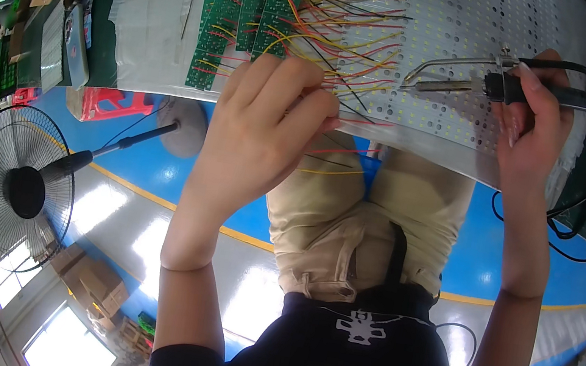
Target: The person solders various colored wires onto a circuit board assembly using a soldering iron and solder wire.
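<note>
Black-gripped and metal-tipped, the soldering iron (494, 87) is clasped in my right hand (543, 115), pointing left toward my curled left hand (264, 121), whose fingertips are hidden; I cannot tell what they hold. Just beyond it, upper centre, lie flat green circuit boards (215, 29), thin coloured wires (364, 27) fanning over a dotted pale sheet (471, 27), my left hand blocking some. A round caged fan (25, 192) stands at left.

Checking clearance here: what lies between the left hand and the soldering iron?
In the head view, red, yellow and black wires lie between the left hand and the soldering iron, over a pale dotted surface.
</note>
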A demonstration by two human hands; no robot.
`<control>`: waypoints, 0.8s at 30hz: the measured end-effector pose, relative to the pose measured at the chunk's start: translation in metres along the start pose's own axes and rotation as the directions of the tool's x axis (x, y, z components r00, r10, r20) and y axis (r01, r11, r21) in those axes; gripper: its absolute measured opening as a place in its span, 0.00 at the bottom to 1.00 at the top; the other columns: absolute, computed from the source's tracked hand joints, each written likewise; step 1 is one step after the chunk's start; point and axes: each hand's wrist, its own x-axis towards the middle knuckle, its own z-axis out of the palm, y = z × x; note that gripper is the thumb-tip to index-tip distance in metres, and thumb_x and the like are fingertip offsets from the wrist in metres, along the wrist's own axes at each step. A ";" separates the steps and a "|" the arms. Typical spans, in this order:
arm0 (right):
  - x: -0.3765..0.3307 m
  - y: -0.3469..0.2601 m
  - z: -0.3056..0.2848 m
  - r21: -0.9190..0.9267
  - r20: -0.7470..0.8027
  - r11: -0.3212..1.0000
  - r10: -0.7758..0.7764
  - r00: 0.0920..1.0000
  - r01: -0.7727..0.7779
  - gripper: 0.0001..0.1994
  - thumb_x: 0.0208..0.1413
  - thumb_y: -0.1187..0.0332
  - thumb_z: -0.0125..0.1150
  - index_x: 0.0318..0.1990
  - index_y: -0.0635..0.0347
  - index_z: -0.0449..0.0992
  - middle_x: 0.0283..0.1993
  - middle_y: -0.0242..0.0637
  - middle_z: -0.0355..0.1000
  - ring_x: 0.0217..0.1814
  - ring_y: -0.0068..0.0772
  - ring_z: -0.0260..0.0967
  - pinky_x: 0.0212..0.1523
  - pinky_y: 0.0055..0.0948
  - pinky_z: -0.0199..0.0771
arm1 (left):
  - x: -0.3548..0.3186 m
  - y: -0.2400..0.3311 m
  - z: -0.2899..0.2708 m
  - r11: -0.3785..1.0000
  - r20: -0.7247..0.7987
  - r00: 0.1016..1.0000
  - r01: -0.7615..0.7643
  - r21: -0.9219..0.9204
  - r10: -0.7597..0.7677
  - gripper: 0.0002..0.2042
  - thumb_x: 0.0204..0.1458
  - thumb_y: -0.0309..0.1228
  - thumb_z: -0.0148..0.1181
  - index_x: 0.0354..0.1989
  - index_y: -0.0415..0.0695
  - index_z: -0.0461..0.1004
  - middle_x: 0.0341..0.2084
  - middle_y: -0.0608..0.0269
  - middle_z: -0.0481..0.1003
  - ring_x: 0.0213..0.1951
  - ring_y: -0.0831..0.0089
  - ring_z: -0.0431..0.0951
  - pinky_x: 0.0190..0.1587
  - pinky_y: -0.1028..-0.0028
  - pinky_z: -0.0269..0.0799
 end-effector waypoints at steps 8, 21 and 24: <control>-0.001 0.001 -0.002 -0.021 0.004 1.000 -0.005 1.000 0.005 0.06 0.48 0.72 0.55 0.25 0.62 0.65 0.11 0.24 0.52 0.09 0.11 0.41 0.13 0.17 0.42 | -0.001 -0.001 -0.003 0.990 -0.025 0.999 0.017 -0.141 -0.020 0.10 0.35 0.20 0.63 0.28 0.43 0.70 0.25 0.65 0.71 0.26 0.66 0.66 0.30 0.71 0.58; -0.001 0.002 -0.003 -0.095 0.028 0.995 -0.039 0.999 0.041 0.06 0.49 0.70 0.52 0.27 0.64 0.66 0.12 0.25 0.53 0.09 0.13 0.42 0.12 0.17 0.44 | 0.008 -0.007 0.005 0.996 0.021 0.997 -0.075 -0.054 0.077 0.09 0.37 0.22 0.63 0.28 0.44 0.69 0.22 0.67 0.70 0.24 0.68 0.65 0.27 0.70 0.56; -0.001 0.001 -0.003 -0.186 0.038 0.982 -0.031 0.999 0.038 0.08 0.51 0.67 0.49 0.28 0.64 0.66 0.09 0.23 0.47 0.09 0.14 0.41 0.13 0.17 0.47 | 0.009 -0.008 0.006 0.995 0.014 0.995 -0.099 -0.031 0.099 0.07 0.38 0.24 0.60 0.26 0.44 0.68 0.21 0.67 0.68 0.24 0.70 0.66 0.27 0.71 0.59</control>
